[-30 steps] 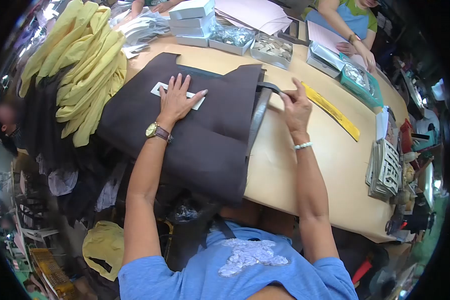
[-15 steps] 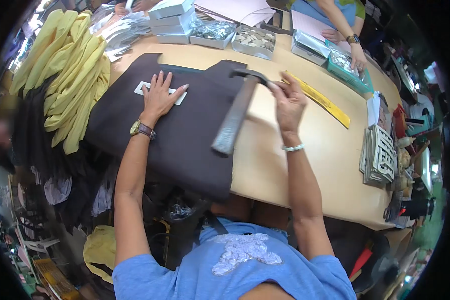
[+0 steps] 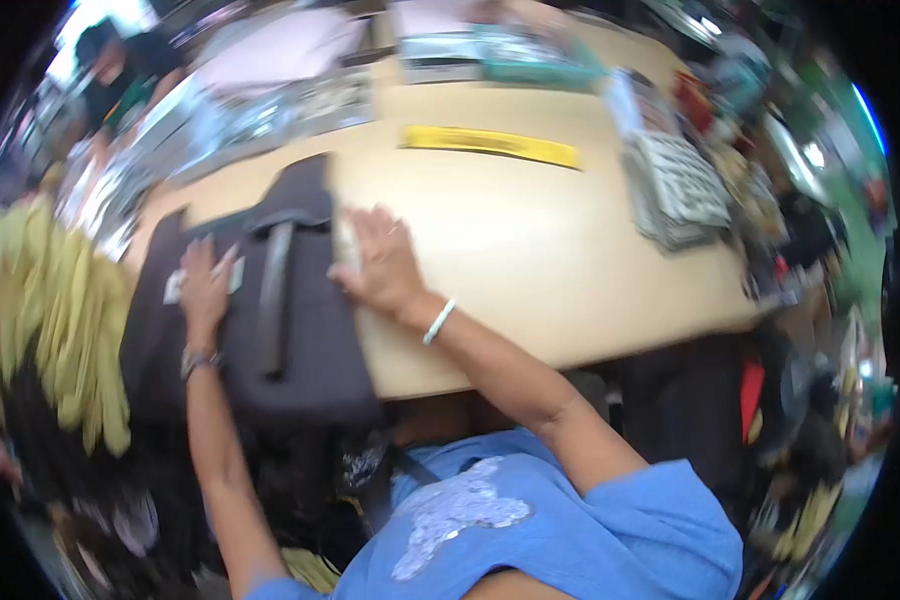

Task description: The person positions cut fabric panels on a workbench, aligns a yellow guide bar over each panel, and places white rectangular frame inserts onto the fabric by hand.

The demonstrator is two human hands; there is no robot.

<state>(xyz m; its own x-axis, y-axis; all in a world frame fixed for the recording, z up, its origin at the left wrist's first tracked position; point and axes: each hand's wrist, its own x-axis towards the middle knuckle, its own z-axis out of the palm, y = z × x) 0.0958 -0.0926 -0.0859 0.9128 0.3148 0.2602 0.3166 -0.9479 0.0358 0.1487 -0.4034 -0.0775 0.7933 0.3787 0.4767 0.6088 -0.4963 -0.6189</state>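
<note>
My left hand lies flat with fingers spread on a small white plate-like piece, part of which shows on both sides of the fingers. That piece rests on dark fabric draped over the table's edge. A hammer lies on the fabric, to the right of my left hand, its handle pointing toward my body. Beside the fabric's right edge is my right hand, fingers apart and holding nothing. It is slightly blurred, and I cannot tell whether it touches the tabletop.
A yellow strip lies farther back on the table. Stacked stencil-like sheets sit at the right. A green tray and boxes of small parts stand at the back. Yellow cloth hangs at the left; another person is behind it.
The hammer, by my right hand's fingers before, now lies on the dark fabric, let go. My right hand has opened beside it. The view has swung right; my left hand stays on the white piece.
</note>
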